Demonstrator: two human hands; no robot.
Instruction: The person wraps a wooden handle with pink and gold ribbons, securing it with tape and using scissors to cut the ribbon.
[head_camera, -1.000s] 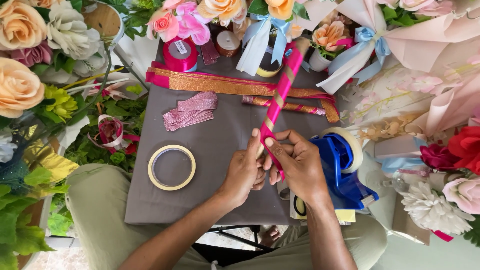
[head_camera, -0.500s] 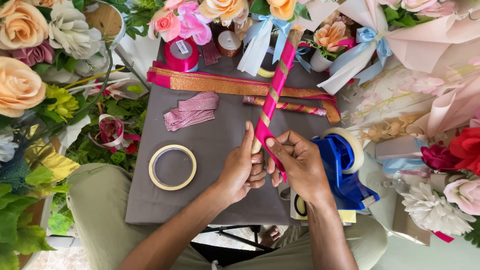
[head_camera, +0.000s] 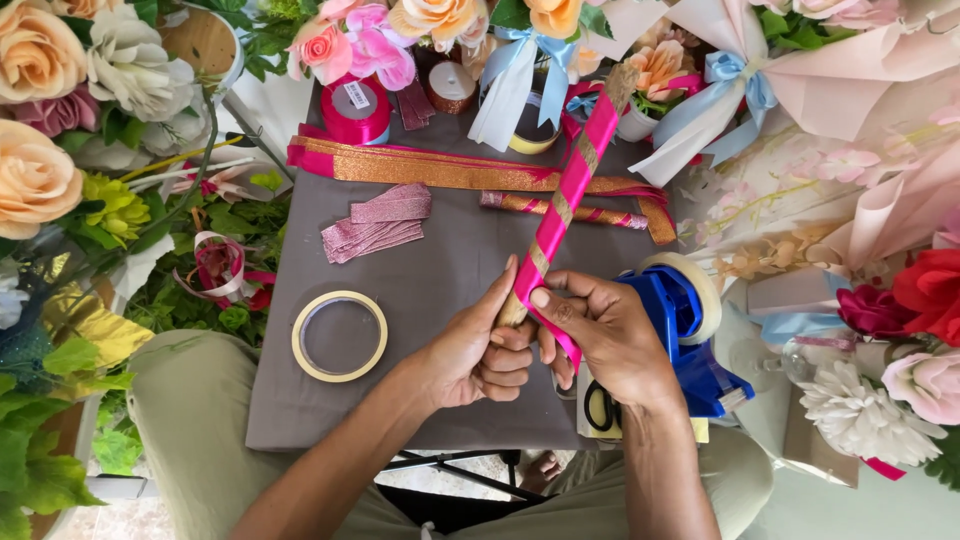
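**Grey tabletop, pink ribbon going round a stick**

Grey cloth covers the small table (head_camera: 420, 400), and it's boxed in on every side by fake flowers, leaves and pale pink wrapping paper, so not much of the room shows.

The stick (head_camera: 565, 200) is the main thing: wooden, wrapped in a spiral of pink ribbon with gold showing between the turns. It runs at a slant from near the table's front right corner up toward the back edge, its bare top end poking out among the bouquets. The left hand (head_camera: 478, 350) is fisted tight round the bottom end, thumb pointing up along it. The right hand (head_camera: 610, 335) sits just beside it, touching, fingers closed on the loose pink ribbon tail and the thumb pressing it against the stick.

Other stuff: a ring of cream tape (head_camera: 339, 336) lies flat near the front left. A folded bit of glittery pink ribbon (head_camera: 378, 221) sits mid-table. Long gold ribbon (head_camera: 440, 171) stretches along the back, with a second wrapped stick (head_camera: 565, 209) lying behind the held one. A pink ribbon spool (head_camera: 352, 109) stands at the back left corner. Off the right edge, right under the right hand's wrist, there's a blue tape dispenser (head_camera: 690, 335) and scissors (head_camera: 600, 408).
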